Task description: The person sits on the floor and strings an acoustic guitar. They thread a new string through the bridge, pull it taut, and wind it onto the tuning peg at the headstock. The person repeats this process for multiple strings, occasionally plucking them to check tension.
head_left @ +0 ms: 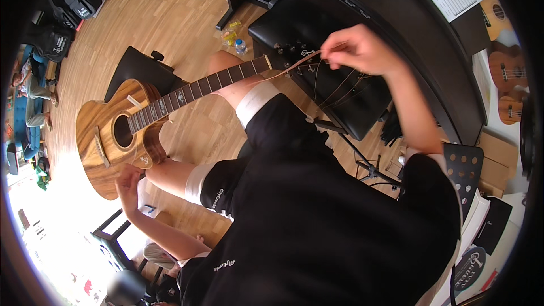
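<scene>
A wooden acoustic guitar (122,136) lies across my legs, its body to the left and its neck (198,88) pointing up and right. No strings show over the soundhole or the fretboard. Its dark headstock (294,51) hardly stands out from the black bench behind it. My right hand (357,51), beyond the headstock, pinches thin guitar strings (300,63) that stretch back toward the nut. More loose strings (340,85) curl below that hand. By the lower edge of the guitar body my left hand (128,184) is closed, its fingertips together; what they hold, if anything, is too small to make out.
Under the headstock stands a black padded bench (362,105), beside a long black piano (362,5). A water bottle (240,46) and a yellow wrapper (230,33) are on the wooden floor. Ukuleles (507,73) hang at the right. Someone sits on a blue sofa (20,114) far left.
</scene>
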`<state>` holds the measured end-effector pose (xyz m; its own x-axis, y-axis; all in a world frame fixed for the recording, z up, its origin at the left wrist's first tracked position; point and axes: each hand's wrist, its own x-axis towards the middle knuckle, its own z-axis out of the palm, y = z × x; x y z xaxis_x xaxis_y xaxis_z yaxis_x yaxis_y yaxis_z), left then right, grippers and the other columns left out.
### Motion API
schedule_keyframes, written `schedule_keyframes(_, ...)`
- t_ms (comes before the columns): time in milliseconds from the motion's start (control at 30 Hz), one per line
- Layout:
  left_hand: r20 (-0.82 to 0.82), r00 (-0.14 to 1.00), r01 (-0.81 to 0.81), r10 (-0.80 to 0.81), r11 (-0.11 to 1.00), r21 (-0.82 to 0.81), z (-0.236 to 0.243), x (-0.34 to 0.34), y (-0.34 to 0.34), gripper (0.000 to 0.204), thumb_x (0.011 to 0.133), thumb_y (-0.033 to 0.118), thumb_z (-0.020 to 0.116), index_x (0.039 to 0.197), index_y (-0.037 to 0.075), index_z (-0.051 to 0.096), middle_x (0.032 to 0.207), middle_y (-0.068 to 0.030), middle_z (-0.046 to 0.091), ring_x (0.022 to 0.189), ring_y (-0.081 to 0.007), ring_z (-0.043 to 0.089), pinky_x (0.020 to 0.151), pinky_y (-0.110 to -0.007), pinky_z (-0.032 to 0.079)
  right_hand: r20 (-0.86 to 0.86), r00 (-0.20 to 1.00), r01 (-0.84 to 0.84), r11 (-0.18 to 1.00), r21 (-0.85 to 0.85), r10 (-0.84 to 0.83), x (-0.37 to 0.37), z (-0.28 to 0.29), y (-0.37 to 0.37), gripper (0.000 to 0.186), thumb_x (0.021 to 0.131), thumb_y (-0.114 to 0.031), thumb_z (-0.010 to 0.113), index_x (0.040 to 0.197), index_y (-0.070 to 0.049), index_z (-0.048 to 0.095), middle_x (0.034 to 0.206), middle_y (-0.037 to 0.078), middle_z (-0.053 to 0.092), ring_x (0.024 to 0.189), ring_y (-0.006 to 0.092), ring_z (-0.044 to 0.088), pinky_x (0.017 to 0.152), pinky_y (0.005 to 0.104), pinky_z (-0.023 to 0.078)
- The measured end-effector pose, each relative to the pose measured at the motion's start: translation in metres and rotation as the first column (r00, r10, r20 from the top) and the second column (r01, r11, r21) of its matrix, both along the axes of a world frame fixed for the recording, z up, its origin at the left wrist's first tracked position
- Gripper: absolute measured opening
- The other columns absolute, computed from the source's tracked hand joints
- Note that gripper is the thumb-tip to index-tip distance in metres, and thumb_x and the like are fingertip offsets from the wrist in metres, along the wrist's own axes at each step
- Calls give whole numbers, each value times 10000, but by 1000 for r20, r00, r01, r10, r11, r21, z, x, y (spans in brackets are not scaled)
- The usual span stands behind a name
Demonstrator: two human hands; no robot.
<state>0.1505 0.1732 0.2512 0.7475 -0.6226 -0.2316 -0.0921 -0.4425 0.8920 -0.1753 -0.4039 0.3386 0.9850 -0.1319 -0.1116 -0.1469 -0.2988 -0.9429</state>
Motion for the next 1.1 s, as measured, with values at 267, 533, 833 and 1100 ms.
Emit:
schedule_keyframes(267,-339,937,248,-86,847,470,-56,-43,42,134,798,-18,721,922,11,762,843,-84,747,795,-128,682,738,-284,532,51,799,562,774,292,-599,28,-184,13,109,930,-23,642,1019,36,662,877,73,694,777,135,690,712,252,543)
schedule_keyframes(533,110,986,-3,-125,652,759,-56,-67,-6,243,768,116,763,968,-16,724,830,-177,723,767,-280,705,698,-399,539,50,819,527,782,332,-572,51,-195,4,176,920,-59,687,1068,37,677,930,89,712,830,166,705,742,256,551)
schedule_keyframes(833,396,870,392,-293,898,-197,-24,-132,-315,199,843,55,680,1037,13,693,1055,-148,681,1005,-343,647,883,-405,506,-11,836,541,821,183,-548,68,-196,1,180,930,-120,681,995,46,704,834,105,728,745,157,722,653,244,554)
schedule_keyframes(1100,515,828,345,-222,925,-157,-90,-134,-418,244,796,77,712,1035,30,703,973,-120,680,803,-282,666,737,-390,544,-59,706,708,704,58,-706,81,-193,6,202,868,-163,763,820,27,714,673,71,696,552,127,677,499,228,497)
